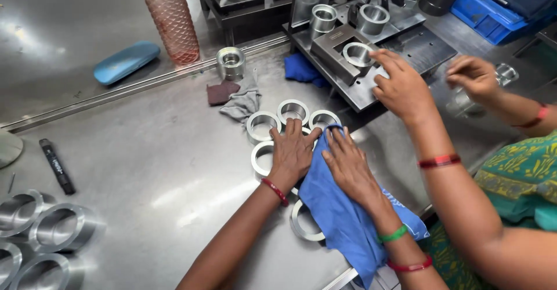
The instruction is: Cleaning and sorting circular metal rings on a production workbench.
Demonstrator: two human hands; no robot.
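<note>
Bench point(145, 168), brushed steel sheet, faintly scuffed, filling the frame. Lower left: thick machined steel sleeves point(55, 229), bright turned faces, lying on their sides. Left of centre: black marker pen point(57, 166), matte barrel. Upper left: blue oval case point(126, 62), smooth plastic; beside it, top centre-left, a pink mesh-patterned tube point(170, 17) standing upright. Upper centre: single steel bush point(231, 63), then a grey rag point(243, 101) and a maroon abrasive pad point(221, 92), both soft and crumpled. Centre: flat steel rings point(293, 111), thin-walled, satin finish, laid touching in a cluster. Left hand point(293, 153) lies flat and spread on the cluster, fingers extended, gripping nothing, pinning the rings. Right hand point(350, 165), just beside it, is also flat and open, pressing a blue cotton cloth point(342, 214) onto the bench; one ring point(304, 223) shows at the cloth's lower edge. Handling note, as judgement: keep the left palm firm so the rings do not skate on the slick steel, and wipe with a fold of cloth, not a loose tail. Upper right: dark steel fixture point(371, 64) with a ring seated in a square block; a second person's hands point(406, 87) work there. Far upper right: blue plastic crate point(487, 11).
</note>
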